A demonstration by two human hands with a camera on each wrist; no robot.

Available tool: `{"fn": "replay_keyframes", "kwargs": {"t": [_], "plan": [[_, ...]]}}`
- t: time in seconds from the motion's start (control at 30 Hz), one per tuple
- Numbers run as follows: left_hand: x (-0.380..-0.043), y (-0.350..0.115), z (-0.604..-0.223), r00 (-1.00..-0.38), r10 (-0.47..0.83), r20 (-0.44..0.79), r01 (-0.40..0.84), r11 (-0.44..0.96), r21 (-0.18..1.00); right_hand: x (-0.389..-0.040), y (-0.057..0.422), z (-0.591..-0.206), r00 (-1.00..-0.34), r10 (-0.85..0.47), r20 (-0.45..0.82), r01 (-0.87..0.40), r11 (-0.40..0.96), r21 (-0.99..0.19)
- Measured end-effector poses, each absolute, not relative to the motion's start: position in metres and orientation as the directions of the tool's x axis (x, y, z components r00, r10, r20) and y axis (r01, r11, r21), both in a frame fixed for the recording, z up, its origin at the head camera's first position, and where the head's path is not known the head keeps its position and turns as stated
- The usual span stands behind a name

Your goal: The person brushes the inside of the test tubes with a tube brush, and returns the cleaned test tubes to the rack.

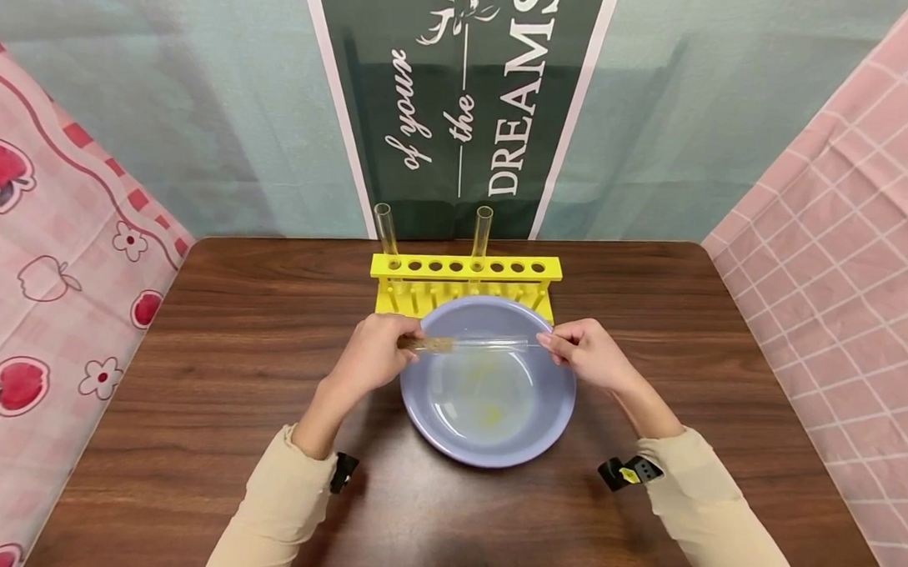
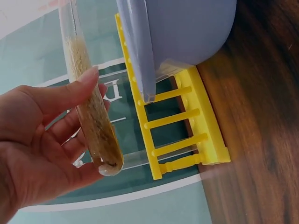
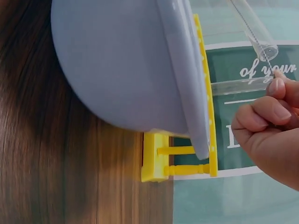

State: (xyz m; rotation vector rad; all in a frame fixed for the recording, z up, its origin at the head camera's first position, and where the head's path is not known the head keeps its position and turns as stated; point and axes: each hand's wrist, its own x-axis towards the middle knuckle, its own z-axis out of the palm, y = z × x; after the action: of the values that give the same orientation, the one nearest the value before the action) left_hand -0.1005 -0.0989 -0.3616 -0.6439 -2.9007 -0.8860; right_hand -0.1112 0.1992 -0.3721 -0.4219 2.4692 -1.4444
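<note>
Over the lavender basin (image 1: pixel 417 403), a clear test tube (image 1: pixel 497 344) lies nearly level between the two hands. Its closed end is held by my left hand (image 1: pixel 376 352), with the thumb across the glass in the left wrist view. Inside that end sits a test tube brush, its tan bristles (image 2: pixel 79 58) pressed against the wall and darker toward the tip. My right hand (image 1: pixel 592 357) pinches the brush's thin twisted wire (image 3: pixel 249 24) just outside the open mouth of the tube. Shallow cloudy water (image 1: pixel 457 400) with yellowish patches lies in the basin.
Behind the basin stands a yellow test tube rack (image 1: pixel 465 268), partly hidden by the basin's rim. Two upright tubes are in it, one tube (image 1: pixel 385 231) at the left end and another tube (image 1: pixel 481 234) near the middle. A brown wood-grain table (image 1: pixel 272 335) carries everything.
</note>
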Motion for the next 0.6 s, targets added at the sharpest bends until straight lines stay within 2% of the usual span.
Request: {"fn": "replay_keyframes", "kwargs": {"t": [0.27, 0.5, 0.6], "plan": [[-0.104, -0.104, -0.362, -0.908, 0.413, 0.068, 0.367, 0.705, 0.607, -0.098, 0.189, -0.345, -0.912, -0.405, 0.072, -0.299, 0.535, -0.790], [-0.106, -0.105, -0.358, -0.908, 0.419, 0.008, 0.334, 0.710, 0.620, -0.113, 0.206, -0.381, -0.892, -0.395, 0.220, -0.422, 0.552, -0.720], [-0.105, -0.108, -0.358, -0.904, 0.428, 0.007, 0.337, 0.701, 0.628, -0.112, 0.205, -0.382, -0.881, -0.385, 0.274, -0.457, 0.545, -0.703]]}}
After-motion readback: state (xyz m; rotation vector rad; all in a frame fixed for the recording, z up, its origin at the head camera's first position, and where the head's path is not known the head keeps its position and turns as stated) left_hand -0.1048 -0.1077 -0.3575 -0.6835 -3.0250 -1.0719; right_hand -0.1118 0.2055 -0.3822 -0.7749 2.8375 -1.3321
